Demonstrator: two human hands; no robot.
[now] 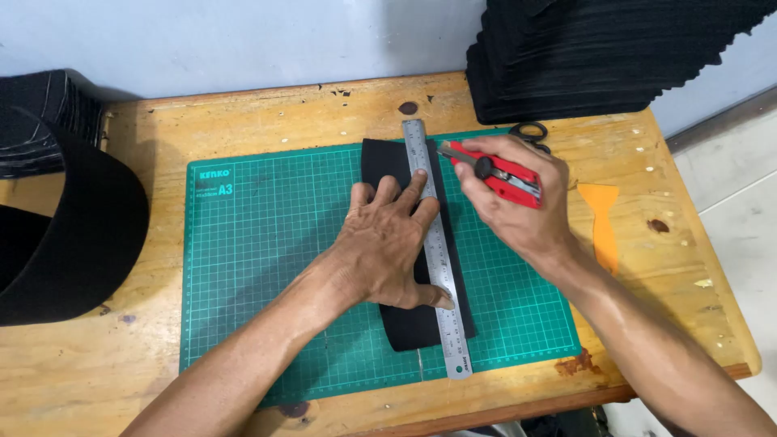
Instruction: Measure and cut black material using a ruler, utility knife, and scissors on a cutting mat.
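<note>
Head view: looking straight down on a worn wooden work table with a green gridded cutting mat laid across its middle.
Material: a long black strip of foam-like sheet lies lengthwise on the mat, from near the mat's far edge down toward its near edge.
Ruler: a long steel ruler rests on top of the strip, along its right side, its near end overhanging onto the mat.
Left hand: the left hand is spread flat, fingers splayed and pressing down on ruler and strip together, thumb against the ruler's near half.
Right hand: the right hand is closed in a firm grip on a red utility knife, its tip at the ruler's right edge near the far end.
Blade: too small to tell whether it is already biting into the strip.
Doing it well: as I judge it, even pressure along the whole ruler matters, fingertips kept back from the cutting edge, knife held tight against the steel.
Far right corner: a tall stack of black sheets, with black-handled scissors just in front.
Right edge: an orange plastic scraper lies on bare wood.
Left edge: a big black roll of material overhangs the table.
</note>
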